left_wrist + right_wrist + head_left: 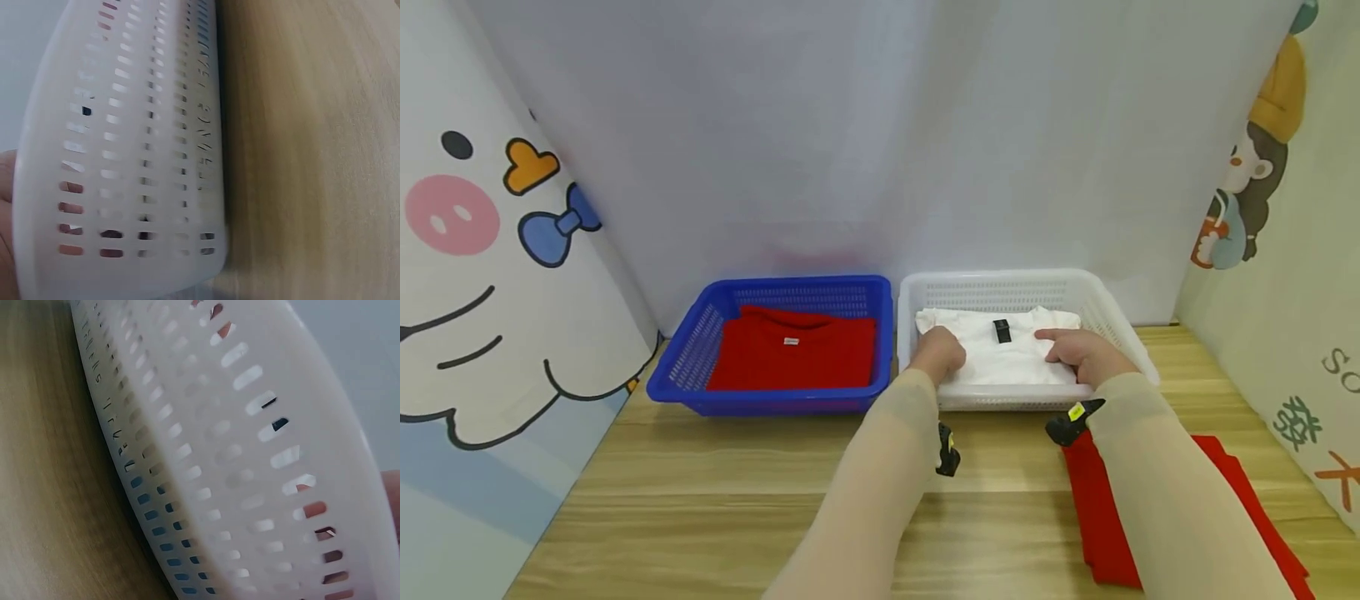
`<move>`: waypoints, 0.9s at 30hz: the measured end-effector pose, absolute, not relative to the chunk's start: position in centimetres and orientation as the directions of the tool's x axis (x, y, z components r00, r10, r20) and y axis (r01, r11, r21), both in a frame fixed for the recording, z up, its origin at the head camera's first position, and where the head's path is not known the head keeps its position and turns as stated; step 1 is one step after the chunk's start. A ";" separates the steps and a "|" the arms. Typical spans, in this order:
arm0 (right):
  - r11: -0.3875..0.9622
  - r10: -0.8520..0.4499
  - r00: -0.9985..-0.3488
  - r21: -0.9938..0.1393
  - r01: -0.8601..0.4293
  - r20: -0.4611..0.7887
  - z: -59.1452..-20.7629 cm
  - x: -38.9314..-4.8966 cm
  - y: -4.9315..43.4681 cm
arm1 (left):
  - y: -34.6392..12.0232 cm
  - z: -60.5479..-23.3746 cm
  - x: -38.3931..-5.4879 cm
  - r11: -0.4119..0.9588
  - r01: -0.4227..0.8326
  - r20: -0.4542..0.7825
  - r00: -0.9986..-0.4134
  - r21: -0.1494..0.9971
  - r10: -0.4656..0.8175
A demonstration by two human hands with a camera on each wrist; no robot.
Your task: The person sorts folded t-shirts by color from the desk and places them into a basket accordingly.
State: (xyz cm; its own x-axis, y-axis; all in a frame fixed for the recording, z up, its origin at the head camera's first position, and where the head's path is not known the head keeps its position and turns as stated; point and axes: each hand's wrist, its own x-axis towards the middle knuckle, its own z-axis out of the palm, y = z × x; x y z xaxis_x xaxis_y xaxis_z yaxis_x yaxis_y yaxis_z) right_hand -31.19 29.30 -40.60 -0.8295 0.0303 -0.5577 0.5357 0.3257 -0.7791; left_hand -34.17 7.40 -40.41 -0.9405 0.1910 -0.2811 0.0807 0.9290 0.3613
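Observation:
A folded white garment (992,362) with a small black tag (1002,331) lies inside the white basket (1000,398). At the garment's left side is my left hand (937,354), knuckles up, its fingertips hidden from the head view. My right hand (1086,357) rests at the right side of the garment, forefinger stretched out over the cloth and thumb apart from it. Both wrists reach across the near rim. Through the slots of the white basket wall (125,156), bits of skin and white cloth show in the left wrist view.
To the left stands a blue basket (775,404) holding a folded red shirt (797,362) with a white label. More folded red cloth (1105,517) lies on the wooden table (715,500), partly under my right forearm. A pale curtain (850,150) hangs behind the baskets.

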 end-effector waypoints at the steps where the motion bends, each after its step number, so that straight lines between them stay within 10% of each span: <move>1: 0.351 0.036 -0.838 -0.778 0.521 -0.545 -40.6 -31.2 29.3 | 7.3 -40.2 -34.1 0.924 0.073 -0.262 -0.948 0.375 0.181; 8: 0.573 0.036 -0.923 -0.749 0.333 -0.383 -38.8 -30.4 30.2 | 7.7 -37.0 -32.2 0.814 0.094 -0.187 -0.952 0.573 0.241; 19: 0.552 -0.112 -0.994 -0.832 -0.050 -0.014 -32.3 -21.8 33.1 | 5.3 -35.0 -25.3 0.514 0.322 0.049 -0.879 0.795 0.474; 27: 0.632 0.077 -0.971 -0.765 -0.127 0.225 -36.9 -14.4 40.7 | 5.8 -36.1 -20.7 0.423 0.335 0.011 -0.794 0.842 0.608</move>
